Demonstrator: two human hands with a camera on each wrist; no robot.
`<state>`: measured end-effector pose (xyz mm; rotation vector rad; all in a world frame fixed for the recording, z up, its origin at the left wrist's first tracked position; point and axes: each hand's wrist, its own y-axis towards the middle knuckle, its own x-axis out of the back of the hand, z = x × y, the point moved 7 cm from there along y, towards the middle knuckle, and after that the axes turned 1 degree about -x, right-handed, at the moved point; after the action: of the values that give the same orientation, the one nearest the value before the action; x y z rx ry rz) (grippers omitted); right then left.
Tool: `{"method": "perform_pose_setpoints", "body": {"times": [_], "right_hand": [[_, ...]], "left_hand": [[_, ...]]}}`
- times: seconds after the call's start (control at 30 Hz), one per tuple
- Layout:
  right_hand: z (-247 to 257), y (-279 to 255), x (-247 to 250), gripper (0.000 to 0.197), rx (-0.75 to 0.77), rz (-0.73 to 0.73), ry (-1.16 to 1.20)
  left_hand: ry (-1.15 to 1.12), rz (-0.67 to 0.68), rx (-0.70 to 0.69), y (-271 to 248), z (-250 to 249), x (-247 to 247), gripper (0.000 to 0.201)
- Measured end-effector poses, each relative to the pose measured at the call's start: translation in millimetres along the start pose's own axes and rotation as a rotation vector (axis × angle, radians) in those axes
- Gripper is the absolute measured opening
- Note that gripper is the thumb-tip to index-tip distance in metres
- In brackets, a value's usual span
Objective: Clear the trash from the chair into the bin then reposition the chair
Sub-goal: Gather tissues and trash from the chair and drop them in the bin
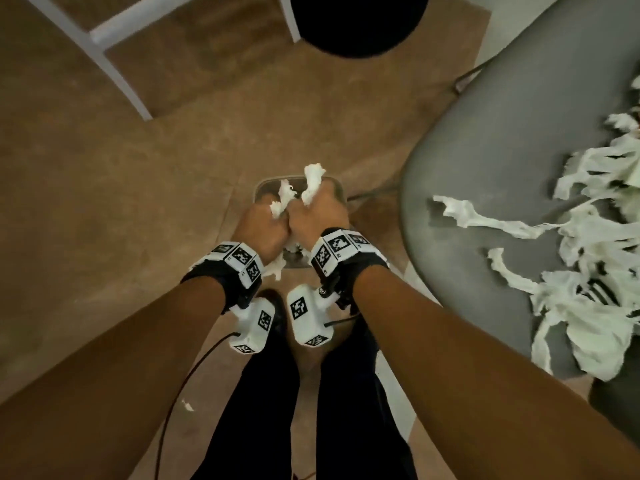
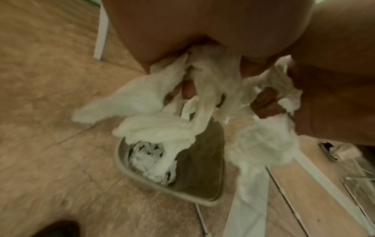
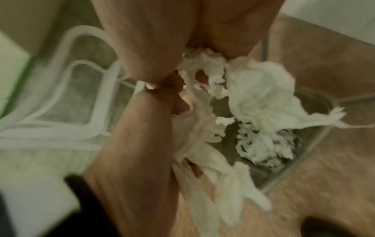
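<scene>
Over the bin (image 1: 335,188), which stood on the tan floor (image 1: 104,209) just left of the chair, both hands were held side by side, knuckles touching. The left hand (image 1: 261,230) had its fingers (image 2: 187,89) curled round a wad of torn white tissue (image 2: 154,115), and loose strips of it hung down toward the bin's mouth. The right hand (image 1: 317,216) gripped a second wad (image 3: 257,89) the same way, its fingers closed round the paper, with a tuft (image 1: 313,174) sticking up on the far side of the fist. Both wrist views were blurred, so finer finger detail could not be told.

Inside the bin lay a heap of crumpled tissue (image 2: 150,162) against its near-left wall in the left wrist view.

To the right, the grey chair (image 1: 502,161) carried many more shreds of tissue (image 1: 588,244) strewn over the right part of its seat, one long strip reaching left toward the middle. A small white scrap (image 1: 188,406) lay on the floor near the person's left leg. At the far side stood white furniture legs (image 1: 117,74) and a round black object (image 1: 358,22).
</scene>
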<state>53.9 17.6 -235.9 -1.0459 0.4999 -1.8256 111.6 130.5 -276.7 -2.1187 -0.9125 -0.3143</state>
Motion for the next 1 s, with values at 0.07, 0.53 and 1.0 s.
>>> {"method": "perform_pose_setpoints", "body": {"times": [0.07,0.53,1.0], "right_hand": [[-29,23,-25,0.06,-0.114,0.013,0.027],[-75,66,-62,0.06,-0.06,0.173,-0.42],[31,-36,144,0.028,0.195,-0.005,0.015]], "left_hand": [[-0.13,0.03,0.096,13,45,-21,0.046],[-0.019,0.085,0.138,29,80,-29,0.043],[0.194,0.064,-0.272,-13,-185,-6,0.022]]}}
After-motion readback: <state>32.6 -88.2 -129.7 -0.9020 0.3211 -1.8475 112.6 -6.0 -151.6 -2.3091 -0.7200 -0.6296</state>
